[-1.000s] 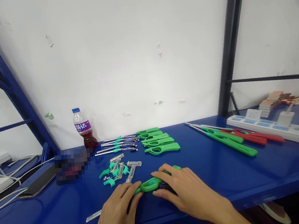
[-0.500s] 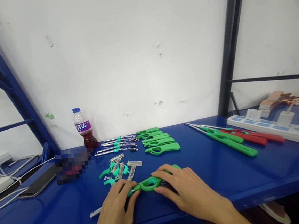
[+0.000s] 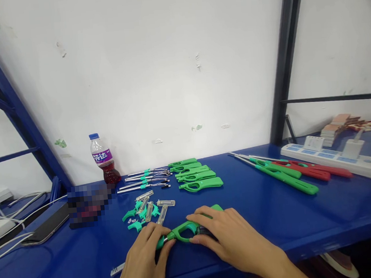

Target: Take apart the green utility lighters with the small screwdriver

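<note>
Near the table's front edge, my left hand (image 3: 147,257) is closed on the metal tube (image 3: 118,269) of a lighter, by its teal collar. The tube's slotted end sticks out to the left. My right hand (image 3: 226,237) is closed round the green lighter body (image 3: 181,233), whose loop shows between the hands. Something dark lies under the right fingers, partly hidden. Just beyond my left hand is a pile of teal triggers (image 3: 135,225) and clear fuel tanks (image 3: 162,214). Several metal tubes with wires (image 3: 134,187) and several green handle shells (image 3: 205,183) lie behind.
Green lighters (image 3: 286,180) and red ones (image 3: 315,172) lie at the right, before a white power strip (image 3: 333,158). A bottle (image 3: 104,159) stands at the back left, near a phone (image 3: 46,224) and cables.
The green body between my hands has tilted slightly, and its loop shows a little lower. Both hands keep their hold, almost in place.
</note>
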Tool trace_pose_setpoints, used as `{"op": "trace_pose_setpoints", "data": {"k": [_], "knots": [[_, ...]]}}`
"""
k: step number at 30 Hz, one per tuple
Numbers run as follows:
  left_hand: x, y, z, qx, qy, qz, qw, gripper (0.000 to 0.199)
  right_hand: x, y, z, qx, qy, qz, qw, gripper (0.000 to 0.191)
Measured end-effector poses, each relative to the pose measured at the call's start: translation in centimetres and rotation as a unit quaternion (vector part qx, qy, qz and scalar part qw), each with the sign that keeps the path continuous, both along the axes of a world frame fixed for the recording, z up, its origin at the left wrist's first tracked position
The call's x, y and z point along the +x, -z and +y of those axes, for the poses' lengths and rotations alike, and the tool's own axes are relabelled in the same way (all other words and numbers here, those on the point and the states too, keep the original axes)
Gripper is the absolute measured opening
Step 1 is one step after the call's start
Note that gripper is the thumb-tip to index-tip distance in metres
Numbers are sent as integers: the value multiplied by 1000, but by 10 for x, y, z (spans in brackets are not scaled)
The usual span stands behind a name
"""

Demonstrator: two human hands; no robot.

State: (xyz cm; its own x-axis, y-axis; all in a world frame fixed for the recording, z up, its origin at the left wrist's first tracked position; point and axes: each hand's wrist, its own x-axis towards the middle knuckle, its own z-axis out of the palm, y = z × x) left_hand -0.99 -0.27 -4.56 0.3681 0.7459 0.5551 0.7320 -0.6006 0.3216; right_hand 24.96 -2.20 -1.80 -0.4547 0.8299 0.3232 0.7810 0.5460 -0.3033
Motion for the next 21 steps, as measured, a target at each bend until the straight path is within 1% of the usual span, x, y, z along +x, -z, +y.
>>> {"op": "trace_pose_setpoints", "data": {"k": [11,18,21], "knots": [[-1,4,-1,-5,4,-1,1000,19,-1,1,2,6,14,13,1000,39],[1,1,-4,-27,-4,3,1000,20,-1,0,1,8,14,3,1000,41],[1,2,-5,-24,-5,4,1000,20,-1,0,1,14,16,-2,1000,46]]}}
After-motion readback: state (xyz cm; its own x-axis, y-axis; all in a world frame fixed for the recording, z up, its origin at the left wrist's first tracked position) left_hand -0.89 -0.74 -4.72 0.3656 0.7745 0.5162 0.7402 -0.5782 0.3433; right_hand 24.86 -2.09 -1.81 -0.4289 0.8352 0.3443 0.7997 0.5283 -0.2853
